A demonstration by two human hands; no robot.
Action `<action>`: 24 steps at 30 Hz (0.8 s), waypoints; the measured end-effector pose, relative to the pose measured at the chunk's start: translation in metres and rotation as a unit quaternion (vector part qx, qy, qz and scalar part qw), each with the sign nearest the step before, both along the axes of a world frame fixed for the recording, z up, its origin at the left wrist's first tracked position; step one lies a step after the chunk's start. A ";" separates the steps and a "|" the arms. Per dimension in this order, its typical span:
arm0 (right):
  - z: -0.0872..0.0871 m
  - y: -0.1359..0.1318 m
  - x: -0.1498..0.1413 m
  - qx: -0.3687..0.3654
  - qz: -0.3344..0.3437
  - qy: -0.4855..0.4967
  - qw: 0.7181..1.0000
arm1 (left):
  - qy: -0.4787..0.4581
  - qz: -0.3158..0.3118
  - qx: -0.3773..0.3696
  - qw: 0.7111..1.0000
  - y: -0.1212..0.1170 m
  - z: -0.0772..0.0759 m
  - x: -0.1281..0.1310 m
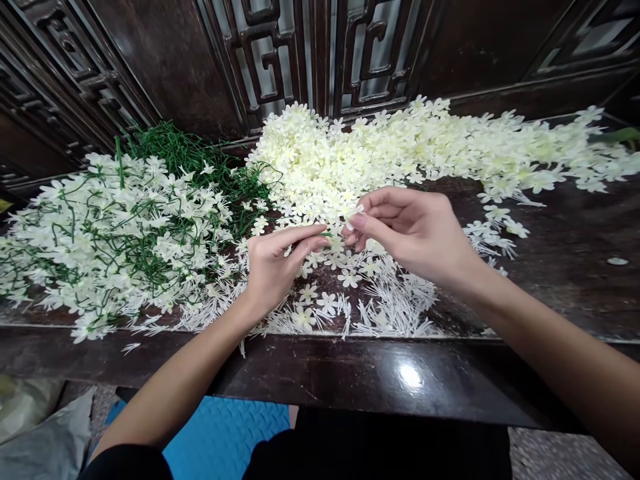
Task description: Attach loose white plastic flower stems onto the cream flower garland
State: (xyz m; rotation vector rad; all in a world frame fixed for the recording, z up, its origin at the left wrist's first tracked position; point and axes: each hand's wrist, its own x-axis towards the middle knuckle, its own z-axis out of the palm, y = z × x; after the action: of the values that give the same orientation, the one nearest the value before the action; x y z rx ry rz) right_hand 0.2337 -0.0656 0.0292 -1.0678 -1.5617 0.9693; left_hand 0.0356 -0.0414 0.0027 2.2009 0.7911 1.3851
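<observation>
Across the upper right of the frame spreads a thick heap of pale yellow flowers (320,157), with thin, rounded petals. On the left lie white flowers (115,220), tangled with wiry green stalks. Below the centre, slender white sticks (407,303) are scattered on the dark, glossy wooden bench (345,367); behind, at the top, stands a carved lattice (270,63) with angular curls. In the middle, my right hand (417,230) pinches a small white bloom (356,215) between thumb and forefinger. Near it, my left hand (280,260) holds a green stem (327,233) in a narrow pinch; only its short end is visible.
</observation>
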 end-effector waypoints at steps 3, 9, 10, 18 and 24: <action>0.000 -0.001 -0.001 0.013 0.014 -0.007 1.000 | -0.002 -0.031 -0.049 0.998 -0.002 0.001 0.001; 0.001 -0.005 -0.004 0.065 0.003 -0.039 0.997 | 0.016 -0.041 -0.083 0.996 -0.004 0.007 0.002; 0.001 -0.006 -0.004 0.074 0.000 -0.045 0.996 | 0.021 -0.040 -0.091 0.995 -0.005 0.008 0.002; 0.001 -0.010 -0.006 0.113 0.013 -0.067 0.991 | 0.068 -0.036 -0.101 0.992 -0.006 0.011 0.002; -0.003 -0.008 -0.005 0.141 0.037 -0.104 0.984 | 0.082 -0.039 -0.072 0.993 -0.005 0.013 0.003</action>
State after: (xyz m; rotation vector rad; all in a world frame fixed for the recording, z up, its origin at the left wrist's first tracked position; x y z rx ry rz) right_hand 0.2292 -0.0733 0.0262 -0.9376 -1.8588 0.6733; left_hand 0.0383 -0.0468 0.0160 2.2279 0.8248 1.0845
